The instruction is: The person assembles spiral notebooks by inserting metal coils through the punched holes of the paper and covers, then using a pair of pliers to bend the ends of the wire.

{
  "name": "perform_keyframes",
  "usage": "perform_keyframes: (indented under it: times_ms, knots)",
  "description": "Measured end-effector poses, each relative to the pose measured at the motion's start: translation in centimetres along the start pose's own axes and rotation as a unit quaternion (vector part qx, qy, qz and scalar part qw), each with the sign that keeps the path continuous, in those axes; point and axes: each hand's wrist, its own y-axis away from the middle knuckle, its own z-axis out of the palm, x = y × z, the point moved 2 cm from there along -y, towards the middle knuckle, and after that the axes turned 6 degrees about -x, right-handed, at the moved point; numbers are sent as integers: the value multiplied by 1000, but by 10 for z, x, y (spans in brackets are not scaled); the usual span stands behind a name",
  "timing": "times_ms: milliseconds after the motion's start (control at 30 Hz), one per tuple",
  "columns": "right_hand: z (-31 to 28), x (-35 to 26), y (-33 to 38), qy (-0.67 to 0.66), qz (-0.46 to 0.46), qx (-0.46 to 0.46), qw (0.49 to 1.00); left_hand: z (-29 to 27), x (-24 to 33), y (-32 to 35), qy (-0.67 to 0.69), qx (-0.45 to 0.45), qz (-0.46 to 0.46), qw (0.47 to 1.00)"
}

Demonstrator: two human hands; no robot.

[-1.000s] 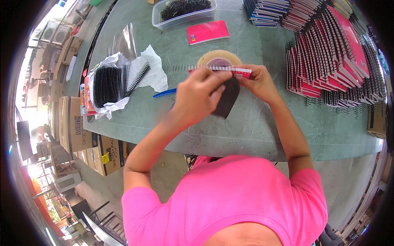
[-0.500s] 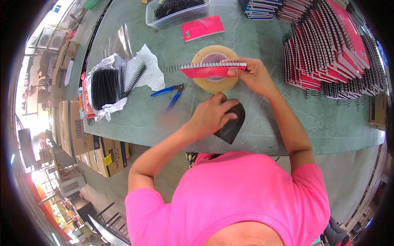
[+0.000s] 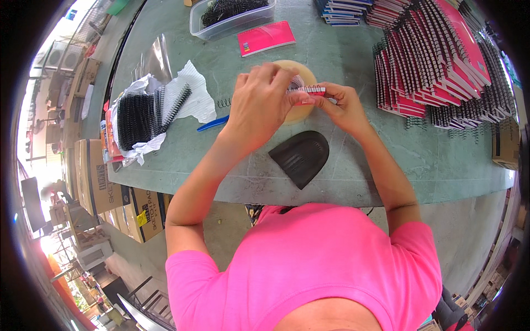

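Note:
A small pink spiral notebook (image 3: 316, 90) is held up over a wide roll of clear tape (image 3: 302, 114). My right hand (image 3: 346, 112) pinches its right end between thumb and fingers. My left hand (image 3: 258, 105) is closed round its left part and hides most of the cover. A loose end of the black coil (image 3: 223, 102) sticks out left of my left hand. Beneath that hand shows one blue handle of the cutting pliers (image 3: 212, 123); their head is hidden. A dark half-oval pad (image 3: 301, 158) lies on the table nearer to me, with neither hand on it.
Stacked pink spiral notebooks (image 3: 425, 71) fill the right of the green table (image 3: 441, 160). Black coils (image 3: 138, 118) lie on white paper at left. A clear plastic tub (image 3: 232, 22) of coils and a flat pink notebook (image 3: 266, 38) are at the back. Cardboard boxes (image 3: 99, 176) stand beyond the left edge.
My left hand has left the dark pad and moved up to the notebook, closing round its left part. The right hand keeps its hold. The view has shifted slightly.

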Motion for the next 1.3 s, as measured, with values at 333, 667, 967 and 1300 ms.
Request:
perform_keyframes:
  times_ms: [333, 667, 967, 1300]
  knots:
    - [-1, -4, 2, 54, -1, 16, 998, 22, 4, -18, 60, -50, 76, 994]
    - [-2, -1, 3, 100, -11, 42, 994, 20, 4, -22, 137, -52, 78, 986]
    - [2, -3, 7, 76, -23, 60, 995, 22, 14, -21, 159, -40, 74, 984]
    - [2, -31, 17, 99, -24, 18, 995, -19, -11, 1, 47, -180, -48, 981]
